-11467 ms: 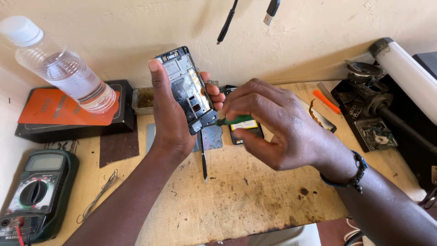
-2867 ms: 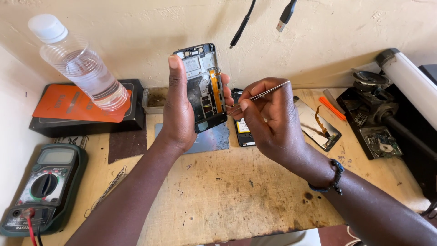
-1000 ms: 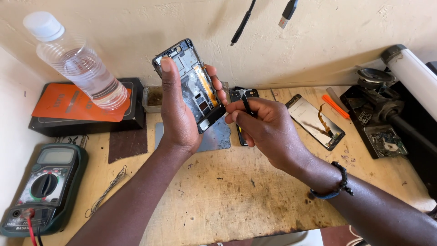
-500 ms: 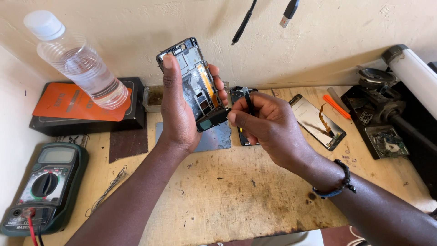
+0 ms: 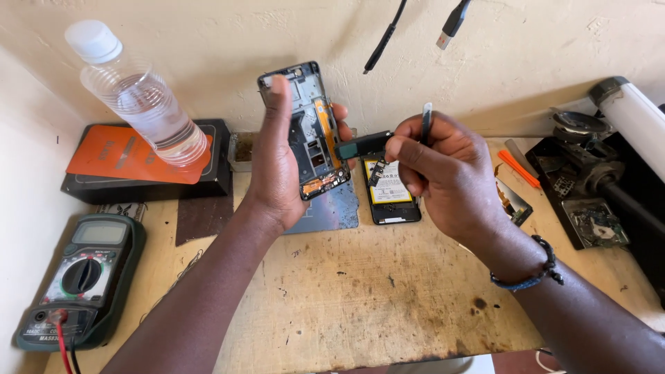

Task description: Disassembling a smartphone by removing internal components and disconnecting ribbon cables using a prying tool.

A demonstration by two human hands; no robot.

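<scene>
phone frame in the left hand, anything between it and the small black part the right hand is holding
Nothing visible does. The left hand holds the phone frame upright; the right hand pinches the small black part right beside the frame's right edge, along with a thin tool. Only left fingertips wrap that edge.

water bottle (image 5: 138, 97), multimeter (image 5: 80, 277), perhaps tools (image 5: 589, 187)

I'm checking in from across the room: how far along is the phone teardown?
Done: the phone frame in the left hand is open, insides bare. In hand: the right hand holds a small black part beside the frame, plus tweezers. Left: a board and orange strips sit inside.
</scene>
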